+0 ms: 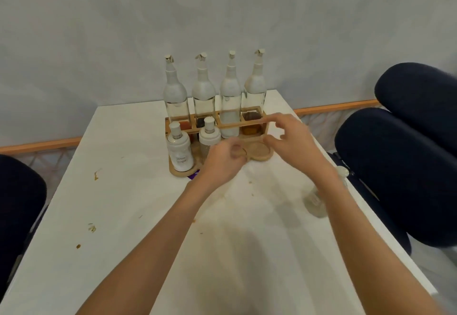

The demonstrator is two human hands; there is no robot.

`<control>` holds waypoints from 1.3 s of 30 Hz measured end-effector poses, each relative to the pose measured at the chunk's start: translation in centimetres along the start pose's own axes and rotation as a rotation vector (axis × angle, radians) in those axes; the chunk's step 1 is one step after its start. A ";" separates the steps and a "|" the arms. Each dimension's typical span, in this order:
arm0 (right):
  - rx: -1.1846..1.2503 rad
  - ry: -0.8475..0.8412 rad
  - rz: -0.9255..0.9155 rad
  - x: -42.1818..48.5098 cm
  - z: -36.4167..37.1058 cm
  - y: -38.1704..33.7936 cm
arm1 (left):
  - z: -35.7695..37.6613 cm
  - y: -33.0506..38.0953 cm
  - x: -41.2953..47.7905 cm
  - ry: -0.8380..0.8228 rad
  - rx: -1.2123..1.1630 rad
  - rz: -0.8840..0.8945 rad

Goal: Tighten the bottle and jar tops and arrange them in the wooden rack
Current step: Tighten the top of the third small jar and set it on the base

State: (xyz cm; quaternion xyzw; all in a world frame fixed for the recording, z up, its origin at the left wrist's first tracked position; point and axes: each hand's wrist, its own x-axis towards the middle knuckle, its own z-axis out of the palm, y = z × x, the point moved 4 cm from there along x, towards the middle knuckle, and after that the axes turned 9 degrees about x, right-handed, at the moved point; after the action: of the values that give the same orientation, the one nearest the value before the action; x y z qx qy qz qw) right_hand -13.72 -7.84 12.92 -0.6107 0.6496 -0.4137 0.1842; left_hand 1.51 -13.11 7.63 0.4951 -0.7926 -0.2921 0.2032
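A wooden rack (260, 155) stands at the far middle of the white table (123, 191). Several tall glass bottles (176, 97) with white pour tops fill its back row. In its front row, a "White sugar" jar (180, 152) and a second jar (209, 133) stand in the left slots, and the two round slots on the right are bare. My left hand (222, 160) hovers just right of the second jar with loosely curled fingers, holding nothing. Over the bare slots, my right hand (289, 137) is relaxed and holds nothing. Another jar (315, 202) sits on the table at right, partly hidden behind my right forearm.
Dark blue chairs flank the table, one close on the right (395, 166) and one on the left (19, 203). A small purple thing (193, 176) peeks from under the rack's front edge. Small brown crumbs and stains dot the tabletop. A grey wall rises behind.
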 end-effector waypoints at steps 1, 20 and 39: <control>-0.048 0.031 -0.007 -0.6 -1.6 0.1 | 0.3 1.3 0.0 -0.004 -0.021 0.045; 0.047 0.087 0.505 -9.9 -5.9 10.6 | 19.0 8.6 -2.1 -0.435 -0.495 -0.149; 0.822 -0.065 0.291 -10.0 1.7 7.0 | 4.7 3.7 -3.3 -0.295 -0.440 0.042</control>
State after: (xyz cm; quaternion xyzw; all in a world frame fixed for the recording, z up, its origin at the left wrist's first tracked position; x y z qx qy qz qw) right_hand -15.08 0.46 3.94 -0.4013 0.5043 -0.5881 0.4887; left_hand -2.40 -7.61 6.41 0.3747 -0.7412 -0.5220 0.1943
